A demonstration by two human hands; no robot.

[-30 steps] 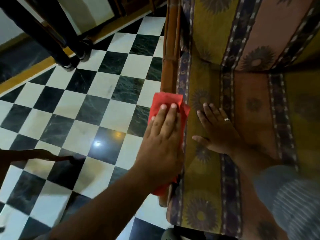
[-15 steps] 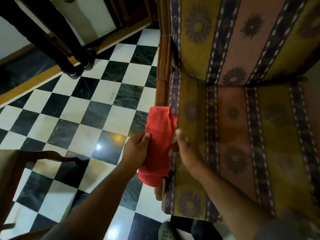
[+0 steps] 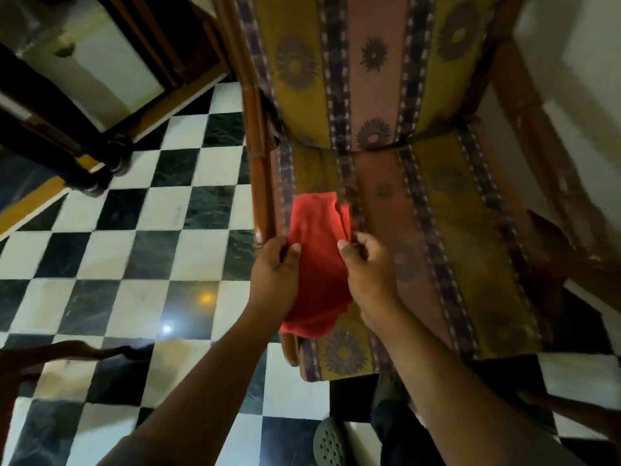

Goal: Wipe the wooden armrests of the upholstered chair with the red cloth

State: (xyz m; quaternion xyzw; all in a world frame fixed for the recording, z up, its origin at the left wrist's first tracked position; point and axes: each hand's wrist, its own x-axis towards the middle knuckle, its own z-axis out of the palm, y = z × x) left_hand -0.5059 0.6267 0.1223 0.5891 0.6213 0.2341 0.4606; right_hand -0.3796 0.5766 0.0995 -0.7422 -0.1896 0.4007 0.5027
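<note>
The red cloth (image 3: pixel 316 260) hangs flat between both hands, over the front left part of the upholstered chair's striped seat (image 3: pixel 437 237). My left hand (image 3: pixel 274 274) pinches its left edge, thumb on top. My right hand (image 3: pixel 368 270) pinches its right edge. The left wooden armrest (image 3: pixel 257 146) runs from the backrest toward me, just left of the cloth, and its front end is hidden by my left hand and the cloth. The right wooden armrest (image 3: pixel 544 146) runs along the chair's far right side, away from both hands.
Black and white checkered floor tiles (image 3: pixel 141 237) spread to the left. Dark furniture legs (image 3: pixel 84 169) stand at the upper left. Another wooden chair arm (image 3: pixel 67 354) shows at the lower left. A grey perforated shoe (image 3: pixel 329 442) is at the bottom under the seat's front.
My left hand stopped pressing the cloth on the left armrest. My right hand left the seat and took the cloth's right edge. The cloth now sits over the seat, held by both hands.
</note>
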